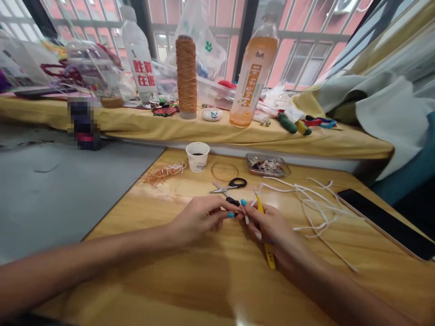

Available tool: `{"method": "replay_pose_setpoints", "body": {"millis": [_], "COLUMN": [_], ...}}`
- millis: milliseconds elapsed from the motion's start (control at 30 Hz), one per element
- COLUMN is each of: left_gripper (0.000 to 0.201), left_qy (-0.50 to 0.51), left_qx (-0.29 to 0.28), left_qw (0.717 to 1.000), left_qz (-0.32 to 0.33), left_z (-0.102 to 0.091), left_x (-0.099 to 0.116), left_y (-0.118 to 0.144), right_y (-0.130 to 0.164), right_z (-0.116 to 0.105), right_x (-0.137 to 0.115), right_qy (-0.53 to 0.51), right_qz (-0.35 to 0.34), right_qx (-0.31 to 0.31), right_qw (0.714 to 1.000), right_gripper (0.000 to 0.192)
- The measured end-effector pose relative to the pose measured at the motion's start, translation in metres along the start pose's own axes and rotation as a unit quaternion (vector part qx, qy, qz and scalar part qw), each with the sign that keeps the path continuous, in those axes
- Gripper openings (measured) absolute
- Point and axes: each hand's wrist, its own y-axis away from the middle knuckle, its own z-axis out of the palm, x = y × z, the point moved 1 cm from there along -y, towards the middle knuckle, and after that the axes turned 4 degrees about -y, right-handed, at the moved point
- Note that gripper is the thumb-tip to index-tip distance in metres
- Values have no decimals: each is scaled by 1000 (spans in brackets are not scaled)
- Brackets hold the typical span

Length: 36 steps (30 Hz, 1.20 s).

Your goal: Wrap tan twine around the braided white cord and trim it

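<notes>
Left hand (200, 219) and right hand (268, 222) pinch white strip (247, 219), right also tweezers (269, 257).
Drifting forward could bump scissors (224, 190), 12 o'clock.

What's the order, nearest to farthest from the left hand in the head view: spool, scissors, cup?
1. Scissors: on the table, ahead and right of the left hand.
2. Cup: further ahead, near the table's far edge.
3. Spool: upright on the ledge, beyond the cup.
</notes>
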Motion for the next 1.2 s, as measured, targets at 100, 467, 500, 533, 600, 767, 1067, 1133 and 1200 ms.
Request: {"method": "replay_pose_setpoints", "body": {"millis": [100, 467, 500, 533, 600, 767, 1067, 1133, 1200], "left_gripper": [22, 29, 28, 25, 21, 15, 9, 9, 10], "left_qy": [-51, -105, -100, -98, -103, -128, -87, -76, -73], "left_qx": [43, 0, 4, 10, 19, 38, 35, 21, 16], "left_qw": [997, 985, 986, 986, 982, 973, 988, 992, 995], "left_qz": [37, 134, 134, 137, 156, 188, 121, 96, 67], "left_z": [1, 2, 3, 3, 4, 4, 2, 2, 2], "left_x": [-9, 2, 3, 3, 4, 6, 3, 3, 2], "left_y": [-8, -1, 0, 0, 0, 0, 1, 0, -1], "right_y": [-9, 4, 6, 8, 10, 9, 9, 8, 8], "right_z": [-8, -15, -14, -13, -11, -11, -12, -11, -10], "right_x": [-7, -2, -3, -3, -4, -2, -4, -2, 0], "right_qy": [7, 55, 55, 55, 61, 78, 50, 56, 64], "right_qz": [-7, 70, 79, 86, 89, 85, 84, 71, 56], "right_qx": [5, -153, -164, -170, -170, -177, -217, -202, -179], "right_qw": [1000, 984, 982, 980, 980, 977, 971, 975, 980], "right_gripper": [30, 35, 35, 35, 33, 30, 30, 29, 29]}}
